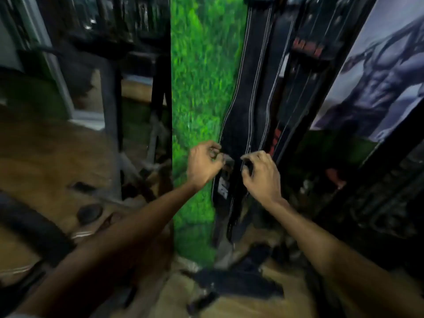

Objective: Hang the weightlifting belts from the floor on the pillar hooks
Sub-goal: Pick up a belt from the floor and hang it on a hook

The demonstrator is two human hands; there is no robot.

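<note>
A long black weightlifting belt [250, 92] with white stitching hangs down the front of the pillar [202, 76], which is covered in green artificial grass. My left hand [203, 165] grips the belt's left edge low down. My right hand [261, 174] grips its right edge at the same height. A second black belt [302, 72] with red lettering hangs just to the right. More dark belts [241, 281] lie on the floor at the pillar's foot. The hooks at the top are too blurred to make out.
A poster of a muscular torso [376, 72] leans at the right. Dark gym equipment [128, 65] stands left of the pillar, and a black curved bar [34, 228] crosses the lower left. The floor [46, 157] is brown.
</note>
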